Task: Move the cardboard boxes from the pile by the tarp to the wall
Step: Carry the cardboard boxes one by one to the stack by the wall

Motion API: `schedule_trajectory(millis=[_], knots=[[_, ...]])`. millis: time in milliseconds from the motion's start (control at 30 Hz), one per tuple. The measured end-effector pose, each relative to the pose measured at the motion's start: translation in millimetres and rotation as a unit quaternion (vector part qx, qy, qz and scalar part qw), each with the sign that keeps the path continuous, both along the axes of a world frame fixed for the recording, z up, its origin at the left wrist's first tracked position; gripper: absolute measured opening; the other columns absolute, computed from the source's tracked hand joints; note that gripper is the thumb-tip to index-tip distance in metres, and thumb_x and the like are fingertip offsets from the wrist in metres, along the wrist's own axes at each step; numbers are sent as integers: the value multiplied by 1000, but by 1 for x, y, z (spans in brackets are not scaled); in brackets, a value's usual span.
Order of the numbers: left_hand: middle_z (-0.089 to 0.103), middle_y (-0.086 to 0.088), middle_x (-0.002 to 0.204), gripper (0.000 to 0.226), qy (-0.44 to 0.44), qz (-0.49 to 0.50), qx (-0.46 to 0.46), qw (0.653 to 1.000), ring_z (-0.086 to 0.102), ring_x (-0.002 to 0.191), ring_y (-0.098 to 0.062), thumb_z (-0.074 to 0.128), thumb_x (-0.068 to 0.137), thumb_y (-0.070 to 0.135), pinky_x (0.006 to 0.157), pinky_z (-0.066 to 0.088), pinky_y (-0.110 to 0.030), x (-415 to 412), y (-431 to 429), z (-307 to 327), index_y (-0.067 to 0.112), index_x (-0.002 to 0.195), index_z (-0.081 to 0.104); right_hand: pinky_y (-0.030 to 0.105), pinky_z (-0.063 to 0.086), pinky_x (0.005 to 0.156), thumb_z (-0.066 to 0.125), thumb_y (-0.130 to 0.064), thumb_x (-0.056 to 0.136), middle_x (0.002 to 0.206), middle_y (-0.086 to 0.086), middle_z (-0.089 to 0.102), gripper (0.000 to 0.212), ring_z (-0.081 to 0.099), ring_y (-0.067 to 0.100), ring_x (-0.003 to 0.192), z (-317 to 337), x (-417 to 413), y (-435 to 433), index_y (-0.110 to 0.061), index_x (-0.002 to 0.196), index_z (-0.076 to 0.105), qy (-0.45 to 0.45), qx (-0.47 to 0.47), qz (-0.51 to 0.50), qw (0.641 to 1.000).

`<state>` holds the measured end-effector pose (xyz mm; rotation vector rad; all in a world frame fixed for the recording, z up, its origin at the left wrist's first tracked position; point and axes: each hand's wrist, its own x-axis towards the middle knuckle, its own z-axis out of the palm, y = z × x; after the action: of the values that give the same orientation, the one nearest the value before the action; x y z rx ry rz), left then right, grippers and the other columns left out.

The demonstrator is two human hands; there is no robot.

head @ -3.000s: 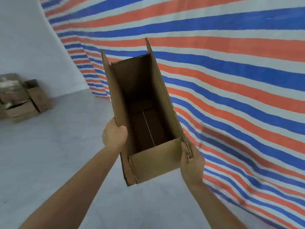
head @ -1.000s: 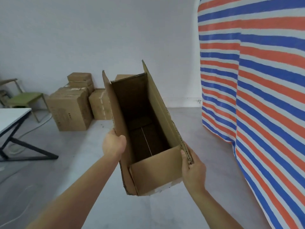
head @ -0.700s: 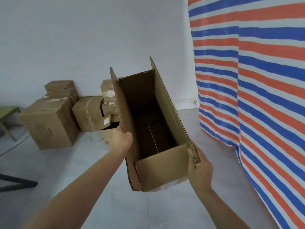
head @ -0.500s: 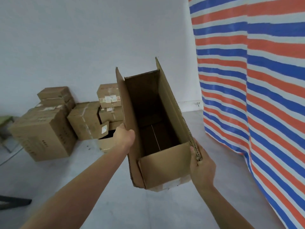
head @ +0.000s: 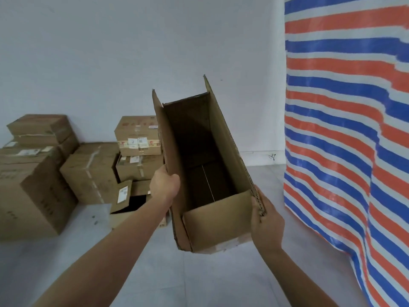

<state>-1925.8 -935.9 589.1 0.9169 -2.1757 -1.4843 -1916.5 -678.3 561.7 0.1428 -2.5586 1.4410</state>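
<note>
I carry a long, open, empty cardboard box [head: 215,222] in front of me, off the floor, its open top facing me. My left hand [head: 163,185] grips its left flap. My right hand [head: 266,218] holds the near right corner. Ahead on the left, several closed cardboard boxes [head: 88,173] stand stacked against the white wall [head: 155,52]. A small open box [head: 130,200] lies at the front of that stack, close to my left hand. The striped red, blue and white tarp [head: 354,129] hangs on the right.
Grey floor [head: 199,280] stretches between the stack and the tarp. A large box [head: 31,191] sits at the far left. A gap of bare floor lies along the wall between the stack and the tarp.
The view swung from the tarp to the wall, and the stacked boxes came closer and larger. Both hands kept their hold on the long box.
</note>
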Motion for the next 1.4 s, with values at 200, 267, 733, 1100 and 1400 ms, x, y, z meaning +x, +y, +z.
schedule_trajectory(millis=[200,267,733,1100,1400], knots=[[70,-2,104,40,-12,-41,-13,999,65,80,-16,50,94,8,60,52,-29,-154,-53,8,20,132,58,41,45,106,51,-30,101,134,9,62,39,59,31,118,-1,-134,-61,-11,135,58,-71,24,-109,991],[70,-1,102,40,-10,-62,-18,998,63,77,-12,51,95,8,57,48,-26,-198,-58,8,22,131,59,41,46,105,49,-30,101,133,11,63,39,60,32,117,-2,-167,-70,-11,134,58,-72,22,-126,989],[68,-6,114,45,-106,-80,12,991,68,82,-17,54,98,13,59,53,-28,-533,-79,-113,22,141,50,31,43,102,49,-22,104,132,5,65,37,63,27,118,-100,-484,-95,-19,139,57,-110,26,-150,982],[58,-7,133,49,-227,-80,92,966,58,118,-29,53,99,20,98,51,-53,-702,-130,-269,23,147,42,31,52,56,42,-8,103,69,-2,53,65,54,16,58,-205,-658,-123,-38,157,21,-295,251,-68,919],[55,-7,138,51,-269,-88,149,947,54,124,-30,54,101,17,103,48,-52,-769,-184,-397,25,149,39,32,47,72,41,-11,104,83,-4,60,41,58,22,78,-351,-720,-179,-28,138,56,-309,117,-145,933]])
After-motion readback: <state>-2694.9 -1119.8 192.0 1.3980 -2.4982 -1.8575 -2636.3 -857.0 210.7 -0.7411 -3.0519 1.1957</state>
